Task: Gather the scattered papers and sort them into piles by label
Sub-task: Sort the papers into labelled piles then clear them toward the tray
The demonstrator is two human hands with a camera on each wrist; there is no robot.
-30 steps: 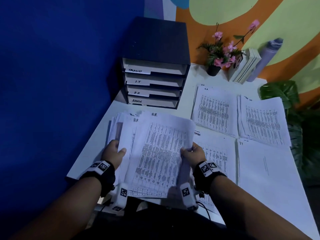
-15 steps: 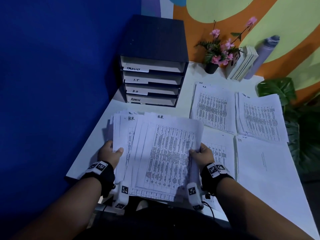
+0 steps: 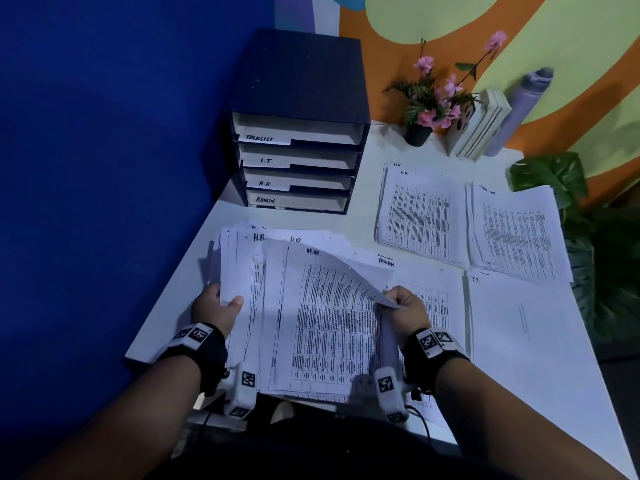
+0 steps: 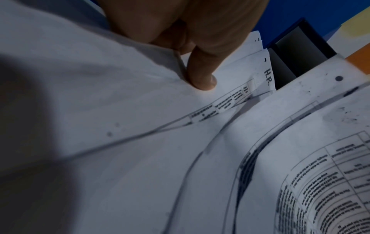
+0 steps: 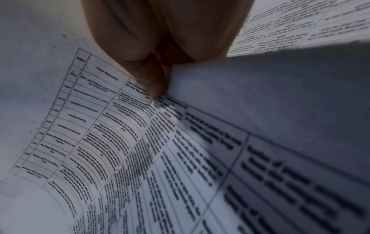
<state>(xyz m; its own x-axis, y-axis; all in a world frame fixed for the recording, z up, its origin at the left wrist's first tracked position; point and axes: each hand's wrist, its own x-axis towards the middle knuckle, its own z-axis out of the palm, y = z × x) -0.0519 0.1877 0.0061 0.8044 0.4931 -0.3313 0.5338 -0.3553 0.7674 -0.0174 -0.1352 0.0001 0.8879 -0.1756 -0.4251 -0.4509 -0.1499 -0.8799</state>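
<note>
While the left hand (image 3: 216, 308) clasps the stack (image 3: 263, 306), the right hand (image 3: 405, 311) pinches the curling H.R. sheet (image 3: 329, 306) over the desk (image 3: 349, 223)

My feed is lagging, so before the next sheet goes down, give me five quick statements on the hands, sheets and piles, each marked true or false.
1. The right hand pinches the lifted right edge of the top white printed sheet. True.
2. That sheet is labelled ADMIN. False: it reads H.R.
3. The left hand grips the unsorted white paper stack at its left edge. True.
4. The black four-drawer organiser has H.R. on its top drawer. False: the top reads TASKLIST.
5. The sorted H.R. pile lies at the far side of the white table. True.
</note>
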